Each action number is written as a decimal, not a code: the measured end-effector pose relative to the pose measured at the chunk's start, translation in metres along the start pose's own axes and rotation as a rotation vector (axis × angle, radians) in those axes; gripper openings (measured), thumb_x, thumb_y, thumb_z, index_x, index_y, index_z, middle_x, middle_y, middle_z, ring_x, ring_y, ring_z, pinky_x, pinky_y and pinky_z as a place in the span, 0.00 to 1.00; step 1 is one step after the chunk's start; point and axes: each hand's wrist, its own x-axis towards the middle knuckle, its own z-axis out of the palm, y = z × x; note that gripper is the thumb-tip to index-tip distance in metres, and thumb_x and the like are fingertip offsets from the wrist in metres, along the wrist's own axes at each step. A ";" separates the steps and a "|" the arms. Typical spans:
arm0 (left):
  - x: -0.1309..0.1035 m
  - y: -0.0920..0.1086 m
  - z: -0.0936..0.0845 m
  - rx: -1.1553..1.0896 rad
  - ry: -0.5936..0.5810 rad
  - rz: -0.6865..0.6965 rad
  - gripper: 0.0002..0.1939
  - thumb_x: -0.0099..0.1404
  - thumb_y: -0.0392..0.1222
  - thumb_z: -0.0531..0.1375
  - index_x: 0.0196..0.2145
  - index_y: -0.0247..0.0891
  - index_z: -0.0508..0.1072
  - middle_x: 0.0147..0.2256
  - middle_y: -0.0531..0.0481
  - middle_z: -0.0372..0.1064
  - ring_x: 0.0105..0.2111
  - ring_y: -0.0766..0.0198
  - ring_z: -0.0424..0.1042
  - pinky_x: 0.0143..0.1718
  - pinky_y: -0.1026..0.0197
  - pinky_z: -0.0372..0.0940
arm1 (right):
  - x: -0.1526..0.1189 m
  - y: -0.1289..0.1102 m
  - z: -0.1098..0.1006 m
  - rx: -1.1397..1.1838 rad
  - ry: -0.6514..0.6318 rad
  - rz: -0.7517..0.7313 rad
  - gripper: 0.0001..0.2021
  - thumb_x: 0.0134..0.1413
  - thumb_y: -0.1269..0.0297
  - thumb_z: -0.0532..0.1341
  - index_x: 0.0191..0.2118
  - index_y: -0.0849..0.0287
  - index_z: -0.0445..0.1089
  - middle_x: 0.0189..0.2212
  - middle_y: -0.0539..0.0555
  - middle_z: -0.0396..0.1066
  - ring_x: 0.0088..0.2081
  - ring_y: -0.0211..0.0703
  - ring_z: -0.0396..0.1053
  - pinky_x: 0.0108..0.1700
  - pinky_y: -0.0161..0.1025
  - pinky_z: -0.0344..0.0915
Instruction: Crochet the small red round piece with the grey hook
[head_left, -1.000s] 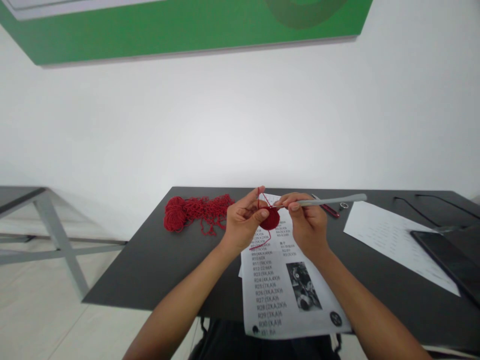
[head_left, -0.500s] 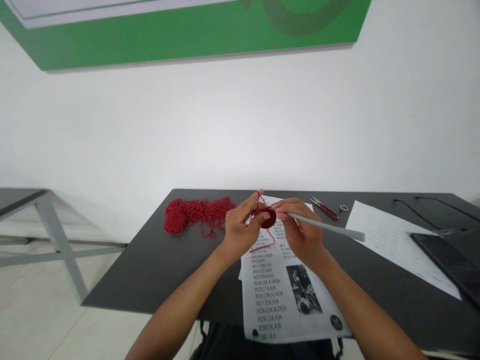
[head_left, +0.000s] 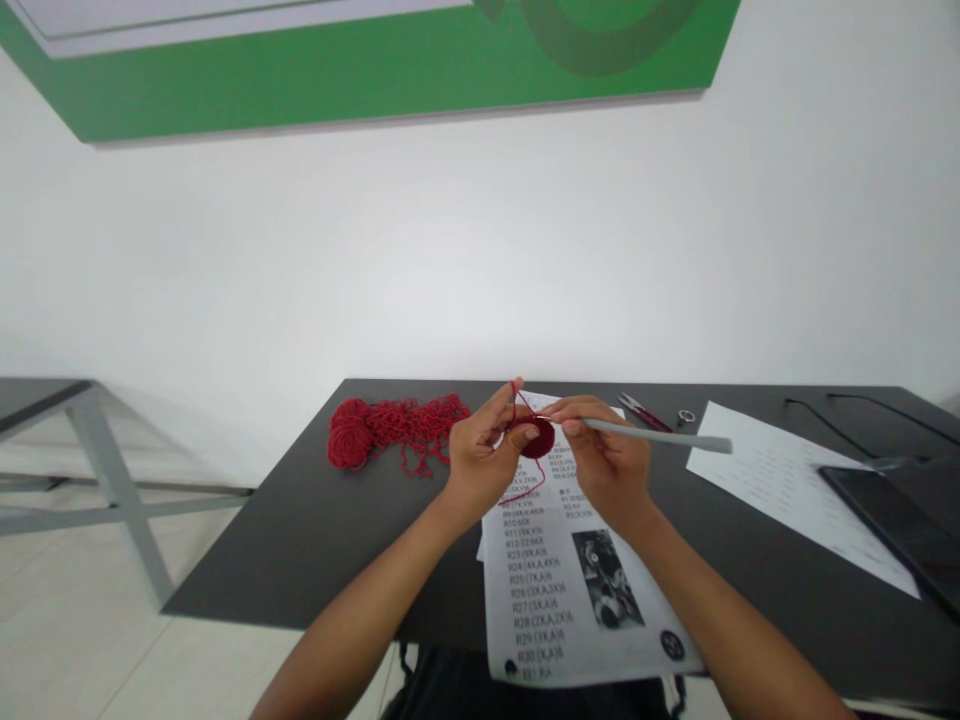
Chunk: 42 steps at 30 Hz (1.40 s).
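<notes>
Between thumb and fingers, my left hand (head_left: 484, 450) pinches a small round piece of dark red crochet work (head_left: 538, 440). A strand of red yarn runs up over its raised index finger, and a loose tail hangs below the piece onto the paper. My right hand (head_left: 609, 450) is closed around a crochet hook (head_left: 660, 433) with a grey handle that points out to the right. The hook's thin metal end meets the top edge of the piece; its very tip is hard to make out. Left of my hands lies the red yarn ball (head_left: 351, 433) with a tangle of loose yarn.
A printed pattern sheet (head_left: 540, 600) lies under my hands, over the dark table's (head_left: 300, 550) front edge. To the right are thread snips (head_left: 643, 411), a small ring (head_left: 685, 417), a second paper (head_left: 780, 480), a black tablet (head_left: 892, 520) and glasses (head_left: 832, 425).
The hook's handle has swung upward at its far end and now lies closer to level, partly covering the snips. My left hand keeps its hold, almost unmoved.
</notes>
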 end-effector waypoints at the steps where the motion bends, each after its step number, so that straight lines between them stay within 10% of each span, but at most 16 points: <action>1: 0.000 0.000 0.000 -0.012 0.001 -0.019 0.26 0.62 0.40 0.69 0.58 0.39 0.74 0.34 0.49 0.81 0.29 0.65 0.76 0.33 0.64 0.73 | 0.000 -0.001 0.001 0.006 0.010 0.025 0.06 0.65 0.66 0.60 0.38 0.53 0.76 0.35 0.53 0.79 0.40 0.46 0.78 0.44 0.46 0.76; 9: 0.000 0.000 -0.001 0.036 0.005 -0.012 0.24 0.62 0.42 0.68 0.56 0.40 0.76 0.35 0.48 0.82 0.30 0.63 0.77 0.36 0.61 0.74 | 0.000 -0.001 0.000 -0.029 0.016 0.048 0.06 0.65 0.65 0.61 0.38 0.52 0.76 0.35 0.51 0.80 0.39 0.45 0.78 0.43 0.44 0.76; 21: 0.004 -0.001 -0.005 0.435 -0.009 0.303 0.20 0.68 0.34 0.62 0.57 0.39 0.74 0.35 0.48 0.80 0.34 0.62 0.77 0.38 0.60 0.74 | 0.000 0.016 -0.009 -0.312 -0.214 -0.363 0.10 0.61 0.72 0.63 0.45 0.49 0.75 0.42 0.55 0.79 0.42 0.49 0.76 0.48 0.53 0.71; 42: 0.002 -0.017 -0.003 0.373 -0.022 0.195 0.21 0.68 0.36 0.61 0.58 0.37 0.73 0.35 0.48 0.79 0.34 0.64 0.77 0.40 0.62 0.73 | -0.004 0.032 -0.008 -0.318 -0.305 -0.341 0.11 0.64 0.74 0.57 0.46 0.51 0.72 0.44 0.57 0.75 0.49 0.47 0.74 0.57 0.55 0.73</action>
